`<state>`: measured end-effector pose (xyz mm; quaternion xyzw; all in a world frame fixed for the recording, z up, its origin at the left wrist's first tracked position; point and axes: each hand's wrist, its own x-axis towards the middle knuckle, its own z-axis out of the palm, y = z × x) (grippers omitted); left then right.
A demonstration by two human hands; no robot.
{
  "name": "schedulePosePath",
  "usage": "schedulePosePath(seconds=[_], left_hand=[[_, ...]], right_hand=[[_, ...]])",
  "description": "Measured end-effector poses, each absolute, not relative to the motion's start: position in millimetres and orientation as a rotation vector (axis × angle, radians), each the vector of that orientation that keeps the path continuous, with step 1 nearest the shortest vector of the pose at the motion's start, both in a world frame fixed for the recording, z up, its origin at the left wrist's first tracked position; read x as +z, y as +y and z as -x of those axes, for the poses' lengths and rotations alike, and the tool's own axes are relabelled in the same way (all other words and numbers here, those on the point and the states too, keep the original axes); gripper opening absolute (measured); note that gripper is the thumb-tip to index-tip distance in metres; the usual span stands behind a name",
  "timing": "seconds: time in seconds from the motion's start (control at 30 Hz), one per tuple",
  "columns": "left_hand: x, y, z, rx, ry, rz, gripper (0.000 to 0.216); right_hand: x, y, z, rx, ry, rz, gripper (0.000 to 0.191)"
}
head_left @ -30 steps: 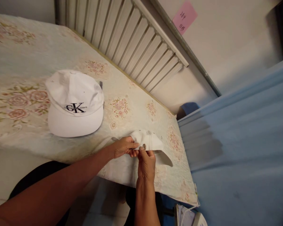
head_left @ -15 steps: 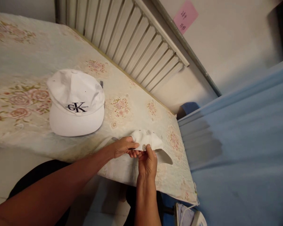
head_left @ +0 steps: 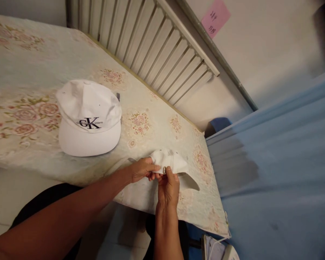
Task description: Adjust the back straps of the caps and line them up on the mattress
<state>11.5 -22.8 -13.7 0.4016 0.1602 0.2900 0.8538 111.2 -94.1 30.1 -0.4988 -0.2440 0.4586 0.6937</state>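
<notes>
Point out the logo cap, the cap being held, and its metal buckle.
logo cap (head_left: 89,104): head view, crown above the lettering.
held cap (head_left: 176,162): head view, crown right of the buckle.
metal buckle (head_left: 164,169): head view, the ring on the strap.

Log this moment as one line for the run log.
left hand: grips small white cap | right hand: pinches cap strap at metal buckle | logo cap: lying apart on floral cloth
</notes>
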Motion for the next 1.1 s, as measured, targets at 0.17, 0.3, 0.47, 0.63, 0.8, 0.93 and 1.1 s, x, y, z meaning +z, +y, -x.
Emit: schedulePosePath(seconds=[0.17,0.3,0.47,0.63,0.8,0.93,1.1], left_hand=[[-12,-22,-12,0.628,0.384,-0.901,0.034],[-14,-22,-14,0.6,0.361,-0.883,0.032],[-18,-20,-21,0.587,0.336,-0.878,0.03],[-16,-14,-27,0.603,0.428,-0.922,0.032],[-16,-7,-33,0.634,0.476,-0.913,0.035],[-22,-2,-38,0.642,0.514,-0.902,0.037],[-24,2,-44,0.66,0.569,-0.849,0.036]], right_hand=[[22,-91,-118,1.055,-0.555,1.115,0.026],[21,-91,-124,1.104,-0.563,1.079,0.023],[21,-87,-134,1.163,-0.557,1.068,0.026],[22,-74,-148,1.13,-0.54,1.106,0.025],[31,-53,-166,1.132,-0.469,1.106,0.024],[36,-40,-182,1.071,-0.305,1.076,0.024],[40,-34,-195,1.076,-0.205,1.01,0.016]])
